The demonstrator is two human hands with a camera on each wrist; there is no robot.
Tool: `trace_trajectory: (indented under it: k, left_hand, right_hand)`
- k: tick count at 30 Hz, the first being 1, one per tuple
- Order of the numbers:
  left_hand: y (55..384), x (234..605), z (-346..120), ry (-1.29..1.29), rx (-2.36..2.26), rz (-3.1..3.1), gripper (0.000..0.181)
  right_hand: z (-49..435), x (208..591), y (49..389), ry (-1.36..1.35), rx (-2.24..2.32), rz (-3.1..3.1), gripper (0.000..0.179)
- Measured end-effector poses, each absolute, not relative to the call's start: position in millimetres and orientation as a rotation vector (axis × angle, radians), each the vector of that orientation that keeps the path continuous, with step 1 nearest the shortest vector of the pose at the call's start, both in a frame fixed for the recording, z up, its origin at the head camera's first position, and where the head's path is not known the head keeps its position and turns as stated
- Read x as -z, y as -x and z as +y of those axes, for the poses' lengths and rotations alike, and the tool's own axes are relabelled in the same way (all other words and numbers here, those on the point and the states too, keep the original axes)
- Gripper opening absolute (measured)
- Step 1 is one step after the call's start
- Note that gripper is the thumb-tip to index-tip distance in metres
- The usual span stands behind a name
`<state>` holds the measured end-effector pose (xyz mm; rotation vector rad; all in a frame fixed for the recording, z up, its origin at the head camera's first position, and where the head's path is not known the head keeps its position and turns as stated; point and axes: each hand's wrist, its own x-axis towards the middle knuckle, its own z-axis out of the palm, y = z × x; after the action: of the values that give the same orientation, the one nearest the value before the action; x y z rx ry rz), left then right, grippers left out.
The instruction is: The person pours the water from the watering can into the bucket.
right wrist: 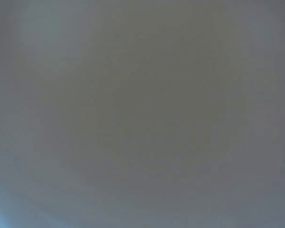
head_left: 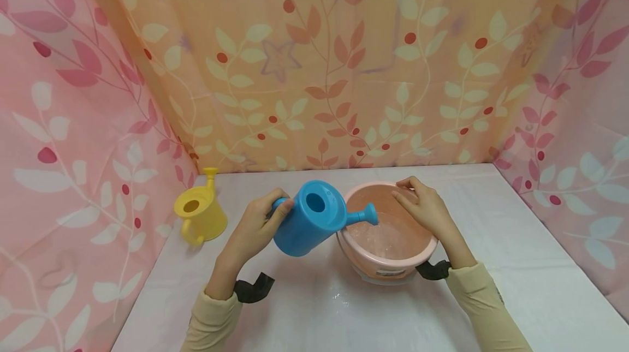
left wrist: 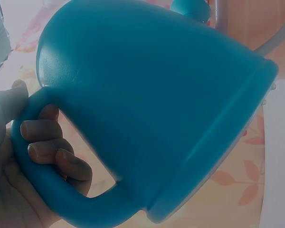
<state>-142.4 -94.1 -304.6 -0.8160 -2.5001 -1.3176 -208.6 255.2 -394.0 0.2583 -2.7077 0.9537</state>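
My left hand grips the handle of a blue watering can. In the left wrist view, curled fingers wrap round that handle. The can hangs tilted above the table, its spout reaching over the left rim of a pink basin. Clear water appears to lie in the basin. At the basin's right rear rim, my right hand holds on, thumb on the inner side. A blurred pale surface fills the right wrist view, so no fingers show there.
A yellow watering can stands at the left rear of the white-covered table. Wet drops glisten in front of the basin. Patterned cloth walls off the back and both sides.
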Motion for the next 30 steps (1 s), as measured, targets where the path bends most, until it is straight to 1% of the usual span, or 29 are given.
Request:
trace_trajectory:
  k: [10,22,27,30]
  left_hand:
    - [143,304,-94,0.816,1.310,-2.507,0.008]
    - [144,303,-95,0.849,1.301,-2.511,0.010]
    - [158,322,-100,0.859,1.283,-2.515,0.013]
    - [158,321,-100,0.860,1.281,-2.516,0.012]
  right_hand:
    - [255,393,209,-0.229,-0.932,-2.707,0.038]
    - [254,392,207,-0.239,-0.940,-2.712,0.041]
    - [254,392,207,-0.244,-0.937,-2.710,0.039]
    - [254,393,207,-0.236,-0.939,-2.710,0.038]
